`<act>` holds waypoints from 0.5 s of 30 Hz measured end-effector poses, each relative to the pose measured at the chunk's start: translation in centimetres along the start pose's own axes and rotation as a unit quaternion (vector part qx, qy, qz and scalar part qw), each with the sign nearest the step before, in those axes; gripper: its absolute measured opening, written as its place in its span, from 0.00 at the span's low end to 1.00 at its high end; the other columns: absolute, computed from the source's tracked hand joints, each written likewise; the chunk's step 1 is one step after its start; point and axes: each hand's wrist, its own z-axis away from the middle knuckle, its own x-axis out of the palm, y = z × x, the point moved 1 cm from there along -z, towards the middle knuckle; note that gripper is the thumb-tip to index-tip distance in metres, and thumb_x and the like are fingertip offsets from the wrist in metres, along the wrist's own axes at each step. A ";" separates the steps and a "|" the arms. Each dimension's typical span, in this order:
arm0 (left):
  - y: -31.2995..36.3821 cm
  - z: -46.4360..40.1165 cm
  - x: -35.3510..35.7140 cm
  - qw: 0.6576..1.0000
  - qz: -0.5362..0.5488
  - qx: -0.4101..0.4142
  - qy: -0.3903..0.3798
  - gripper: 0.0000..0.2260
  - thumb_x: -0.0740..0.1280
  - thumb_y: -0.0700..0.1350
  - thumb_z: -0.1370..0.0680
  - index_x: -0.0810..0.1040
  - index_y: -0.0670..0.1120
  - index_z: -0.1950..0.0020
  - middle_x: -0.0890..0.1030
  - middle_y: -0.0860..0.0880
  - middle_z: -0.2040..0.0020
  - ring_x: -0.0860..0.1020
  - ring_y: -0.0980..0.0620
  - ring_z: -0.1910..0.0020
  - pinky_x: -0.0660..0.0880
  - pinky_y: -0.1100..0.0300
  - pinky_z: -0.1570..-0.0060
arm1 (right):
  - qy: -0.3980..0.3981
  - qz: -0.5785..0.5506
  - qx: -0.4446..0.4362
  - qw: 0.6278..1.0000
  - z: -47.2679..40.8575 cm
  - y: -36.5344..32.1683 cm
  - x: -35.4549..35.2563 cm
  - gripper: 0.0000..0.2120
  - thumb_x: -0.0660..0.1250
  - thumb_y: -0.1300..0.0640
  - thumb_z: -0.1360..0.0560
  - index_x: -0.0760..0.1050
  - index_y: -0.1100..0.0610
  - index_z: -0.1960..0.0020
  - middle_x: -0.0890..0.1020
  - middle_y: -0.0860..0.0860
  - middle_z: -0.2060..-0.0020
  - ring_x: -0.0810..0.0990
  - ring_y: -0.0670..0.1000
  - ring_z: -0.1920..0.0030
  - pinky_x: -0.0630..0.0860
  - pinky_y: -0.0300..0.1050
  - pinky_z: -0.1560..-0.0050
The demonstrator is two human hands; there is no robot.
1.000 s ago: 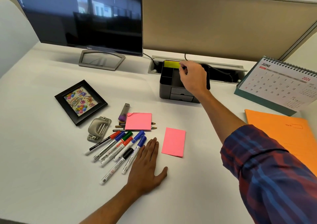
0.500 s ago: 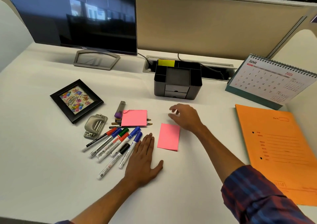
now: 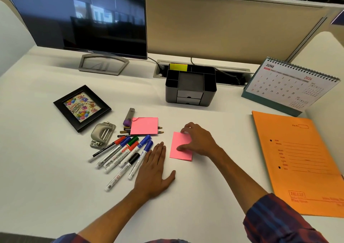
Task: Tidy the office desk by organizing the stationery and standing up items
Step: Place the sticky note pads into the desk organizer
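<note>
Hands: right hand [image 3: 200, 140] is pinching the near pink sticky pad [image 3: 180, 146], thumb and fingers curled at its edges; left hand [image 3: 155, 170] is lying flat, fingers spread, on the bench [image 3: 46, 187]. Pad is lying just beside the markers [image 3: 122, 153], with the black organizer [image 3: 190, 86] standing beyond.

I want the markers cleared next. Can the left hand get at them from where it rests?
Probably yes. The left hand lies flat on the desk with its fingertips right beside the markers, and nothing stands between them.
</note>
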 end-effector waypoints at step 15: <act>0.1 0.0 -0.1 1.000 -0.006 -0.004 -0.013 0.39 0.54 0.65 0.23 0.48 0.44 0.20 0.46 0.50 0.20 0.42 0.56 0.22 0.42 0.57 0.25 | -0.040 -0.177 0.000 0.983 -1.5 -0.7 -3.1 0.20 0.72 0.59 0.28 0.72 0.52 0.38 0.78 0.54 0.48 0.75 0.56 0.47 0.74 0.48 0.52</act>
